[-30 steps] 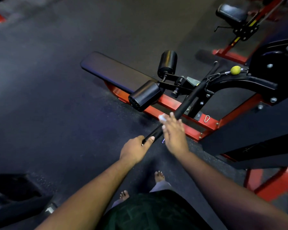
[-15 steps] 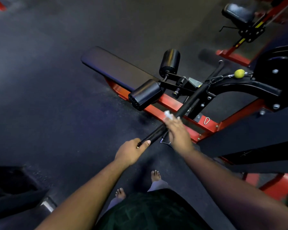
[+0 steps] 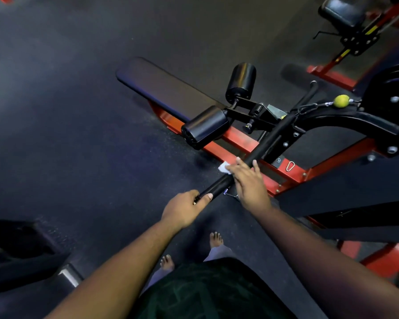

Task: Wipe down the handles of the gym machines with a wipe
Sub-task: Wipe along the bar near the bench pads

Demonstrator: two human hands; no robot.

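A long black bar handle [image 3: 268,143] runs diagonally from the machine's cable attachment down toward me. My left hand [image 3: 184,209] grips its near end, thumb laid along the bar. My right hand [image 3: 249,180] lies over the bar a little farther up, fingers fairly straight, pressing a small white wipe [image 3: 224,168] against it. A corner of the wipe sticks out to the left of my fingers; the rest is hidden under the hand.
The red-framed machine has a black bench pad [image 3: 164,86] and two black roller pads [image 3: 205,127] beyond the bar. A yellow ball stop [image 3: 341,100] sits on the cable. A second red machine [image 3: 346,24] stands far right. My bare feet [image 3: 214,239] stand on dark rubber floor.
My right hand with the wipe has slid up the bar, away from my left hand. The left hand keeps its grip on the bar's near end.
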